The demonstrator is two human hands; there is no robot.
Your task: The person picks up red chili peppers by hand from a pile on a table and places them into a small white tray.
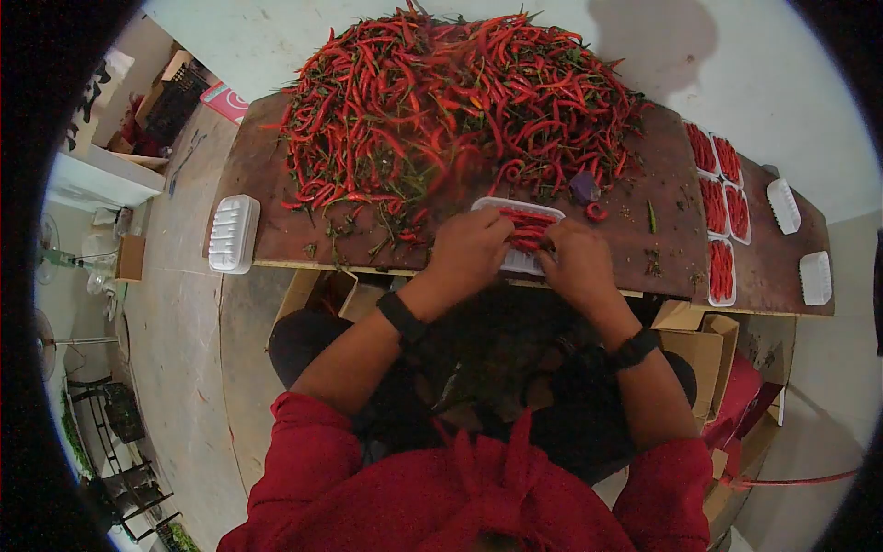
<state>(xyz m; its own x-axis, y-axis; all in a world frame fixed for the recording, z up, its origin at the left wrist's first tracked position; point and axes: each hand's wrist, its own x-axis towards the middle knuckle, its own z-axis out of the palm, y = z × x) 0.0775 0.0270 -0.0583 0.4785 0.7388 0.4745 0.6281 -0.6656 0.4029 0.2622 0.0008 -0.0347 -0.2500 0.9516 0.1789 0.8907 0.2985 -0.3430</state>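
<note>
A white plastic tray [522, 264] lies at the front edge of the brown table, partly filled with red chili peppers [529, 230]. My left hand [471, 241] is at the tray's left side, its fingers closed at the ends of the chilies. At the right side, my right hand [579, 258] has its fingers bent in against the chilies' other ends. Both hands cover parts of the tray, and the exact fingertip contact is hard to make out. Behind them rises a large heap of red chilies [368, 101] with green stems.
Several chili-filled trays [721, 272] stand in rows on the right. Two white trays [815, 279] sit farther right, and stacked white trays [234, 235] are at the table's left end. A purple object [584, 188] lies by the heap. Cardboard boxes [694, 359] are below the table.
</note>
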